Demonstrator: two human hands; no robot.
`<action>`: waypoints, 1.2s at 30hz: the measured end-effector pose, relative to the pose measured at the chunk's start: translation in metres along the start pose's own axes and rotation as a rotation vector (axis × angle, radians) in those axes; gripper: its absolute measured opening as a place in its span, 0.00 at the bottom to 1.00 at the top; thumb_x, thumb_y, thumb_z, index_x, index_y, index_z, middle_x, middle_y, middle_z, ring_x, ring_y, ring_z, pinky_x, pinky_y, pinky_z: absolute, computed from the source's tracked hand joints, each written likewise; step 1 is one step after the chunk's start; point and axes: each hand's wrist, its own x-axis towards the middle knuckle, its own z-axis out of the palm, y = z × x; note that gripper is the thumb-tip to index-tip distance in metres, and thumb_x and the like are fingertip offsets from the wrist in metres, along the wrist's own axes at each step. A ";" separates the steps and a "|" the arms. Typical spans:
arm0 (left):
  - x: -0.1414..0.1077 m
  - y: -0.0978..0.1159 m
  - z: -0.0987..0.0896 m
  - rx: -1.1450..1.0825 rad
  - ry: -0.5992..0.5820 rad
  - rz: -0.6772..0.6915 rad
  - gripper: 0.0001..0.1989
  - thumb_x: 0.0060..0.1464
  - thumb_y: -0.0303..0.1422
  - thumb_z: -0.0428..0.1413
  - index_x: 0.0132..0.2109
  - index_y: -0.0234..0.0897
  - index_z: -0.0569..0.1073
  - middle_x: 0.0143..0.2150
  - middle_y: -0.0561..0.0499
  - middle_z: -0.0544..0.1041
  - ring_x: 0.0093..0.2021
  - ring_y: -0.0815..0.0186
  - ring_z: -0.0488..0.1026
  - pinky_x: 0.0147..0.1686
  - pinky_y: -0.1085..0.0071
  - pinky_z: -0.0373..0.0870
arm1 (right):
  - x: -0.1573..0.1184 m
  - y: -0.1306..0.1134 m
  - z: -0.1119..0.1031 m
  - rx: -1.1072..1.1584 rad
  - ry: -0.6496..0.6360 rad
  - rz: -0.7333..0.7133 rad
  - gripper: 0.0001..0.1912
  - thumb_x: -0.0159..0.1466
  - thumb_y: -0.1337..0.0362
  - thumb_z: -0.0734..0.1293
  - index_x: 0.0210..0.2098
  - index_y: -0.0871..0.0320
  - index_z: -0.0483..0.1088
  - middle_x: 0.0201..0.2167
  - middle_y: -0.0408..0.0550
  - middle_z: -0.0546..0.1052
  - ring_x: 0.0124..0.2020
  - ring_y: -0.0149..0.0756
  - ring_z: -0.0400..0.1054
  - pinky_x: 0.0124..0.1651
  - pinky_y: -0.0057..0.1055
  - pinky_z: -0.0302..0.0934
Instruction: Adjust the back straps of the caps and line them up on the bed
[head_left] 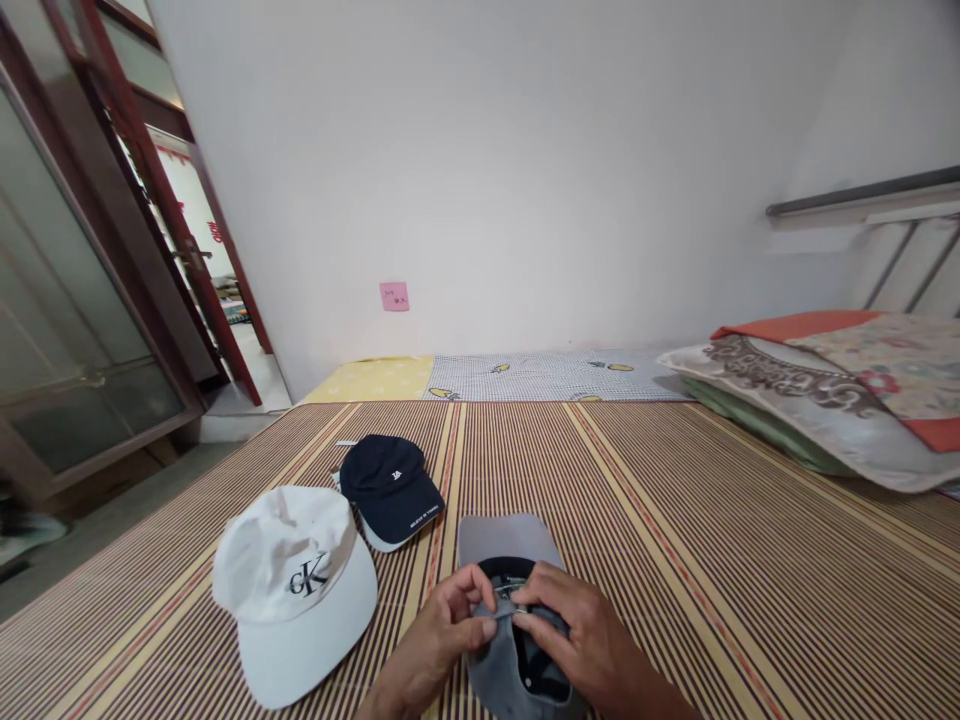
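Note:
A grey baseball cap [511, 538] lies in front of me with its inside facing up and its brim pointing away. My left hand [448, 625] is closed, pinching the back edge of the grey cap by its strap. Fingers of my right hand [583, 625] pinch the same strap area from the other side, near a small metal piece that is partly hidden. To the left sits a white cap [304, 610] with dark "CK" lettering, brim toward me. Beyond it is a navy cap [390, 480] with a small white logo, touched by neither hand.
The caps lie on a striped bamboo mat [675, 590]. Pillows [840, 390] are stacked at the back right. A patterned cloth [540, 375] runs along the wall, which carries a pink note [394, 296]. On the left are a glass-panelled door [67, 300] and a doorway.

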 end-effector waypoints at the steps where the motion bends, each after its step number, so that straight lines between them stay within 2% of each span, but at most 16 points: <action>1: 0.000 -0.001 0.000 -0.014 0.012 0.007 0.23 0.48 0.44 0.72 0.38 0.38 0.68 0.32 0.56 0.71 0.26 0.74 0.60 0.27 0.75 0.53 | 0.001 -0.001 -0.001 0.015 -0.005 0.016 0.07 0.66 0.66 0.67 0.41 0.54 0.77 0.38 0.47 0.78 0.42 0.40 0.74 0.46 0.34 0.64; 4: 0.001 -0.004 -0.001 -0.037 0.024 0.021 0.22 0.48 0.43 0.72 0.40 0.39 0.69 0.36 0.53 0.75 0.29 0.72 0.64 0.29 0.75 0.56 | 0.004 -0.008 -0.004 0.088 -0.039 0.144 0.19 0.58 0.68 0.71 0.49 0.52 0.77 0.40 0.45 0.78 0.40 0.39 0.73 0.46 0.33 0.64; 5: 0.001 -0.005 -0.002 -0.033 0.018 0.024 0.22 0.49 0.42 0.71 0.40 0.39 0.69 0.38 0.52 0.75 0.30 0.71 0.65 0.30 0.74 0.57 | 0.005 -0.010 -0.005 0.103 -0.043 0.175 0.20 0.56 0.68 0.71 0.49 0.52 0.77 0.39 0.44 0.78 0.39 0.39 0.72 0.45 0.33 0.64; 9: 0.000 -0.005 -0.003 -0.006 0.020 0.034 0.21 0.49 0.42 0.71 0.41 0.39 0.71 0.39 0.53 0.74 0.31 0.71 0.65 0.30 0.74 0.56 | 0.005 -0.013 -0.006 0.136 -0.025 0.146 0.12 0.56 0.67 0.69 0.39 0.54 0.78 0.35 0.45 0.77 0.37 0.38 0.70 0.43 0.33 0.62; 12: 0.000 -0.003 -0.001 0.080 0.033 -0.002 0.23 0.47 0.44 0.72 0.44 0.38 0.75 0.38 0.52 0.74 0.34 0.68 0.66 0.34 0.73 0.58 | 0.004 -0.012 -0.004 0.134 -0.025 0.126 0.11 0.56 0.69 0.68 0.38 0.54 0.77 0.36 0.45 0.77 0.37 0.38 0.71 0.42 0.32 0.62; 14: -0.001 -0.001 0.000 0.156 0.046 -0.032 0.23 0.46 0.45 0.72 0.42 0.37 0.77 0.37 0.52 0.73 0.35 0.66 0.66 0.36 0.72 0.59 | 0.003 -0.010 -0.003 0.121 -0.040 0.135 0.13 0.56 0.69 0.67 0.39 0.53 0.78 0.36 0.45 0.78 0.38 0.39 0.72 0.43 0.32 0.62; 17: -0.002 0.001 0.000 0.227 0.073 -0.061 0.21 0.47 0.48 0.70 0.37 0.36 0.75 0.31 0.54 0.70 0.32 0.67 0.62 0.33 0.71 0.56 | 0.003 -0.006 -0.006 0.098 -0.063 0.211 0.15 0.56 0.68 0.69 0.42 0.53 0.79 0.34 0.44 0.79 0.38 0.40 0.73 0.44 0.32 0.63; 21: -0.004 0.003 -0.003 0.291 0.066 -0.068 0.22 0.49 0.51 0.68 0.35 0.37 0.74 0.29 0.56 0.66 0.30 0.68 0.57 0.31 0.72 0.51 | 0.002 0.003 -0.016 0.093 -0.073 0.240 0.09 0.56 0.67 0.71 0.37 0.55 0.79 0.33 0.44 0.81 0.37 0.41 0.74 0.42 0.33 0.62; 24: -0.003 0.003 -0.006 0.301 0.055 -0.078 0.22 0.47 0.50 0.69 0.35 0.36 0.74 0.29 0.55 0.67 0.30 0.68 0.58 0.31 0.71 0.51 | 0.001 0.010 -0.022 0.118 -0.089 0.232 0.06 0.56 0.65 0.71 0.35 0.56 0.79 0.31 0.44 0.81 0.35 0.41 0.74 0.40 0.33 0.61; 28: -0.006 0.007 -0.013 0.303 0.044 -0.094 0.23 0.44 0.49 0.71 0.36 0.37 0.75 0.29 0.56 0.68 0.29 0.68 0.58 0.30 0.71 0.52 | 0.000 0.014 -0.030 0.164 -0.126 0.235 0.09 0.58 0.60 0.72 0.37 0.56 0.80 0.31 0.44 0.79 0.35 0.40 0.72 0.38 0.32 0.59; 33: -0.014 0.021 -0.027 0.408 0.065 -0.066 0.21 0.49 0.48 0.68 0.41 0.36 0.78 0.33 0.53 0.72 0.33 0.65 0.63 0.32 0.70 0.55 | 0.001 0.012 -0.042 0.236 -0.105 0.248 0.09 0.60 0.58 0.70 0.35 0.57 0.78 0.30 0.45 0.77 0.34 0.40 0.71 0.38 0.33 0.59; 36: -0.016 0.027 -0.024 0.532 0.095 -0.036 0.15 0.52 0.42 0.66 0.42 0.37 0.80 0.35 0.51 0.74 0.37 0.62 0.67 0.37 0.69 0.59 | 0.001 0.011 -0.042 0.216 -0.099 0.239 0.09 0.61 0.57 0.70 0.34 0.56 0.78 0.29 0.44 0.77 0.33 0.40 0.70 0.38 0.33 0.59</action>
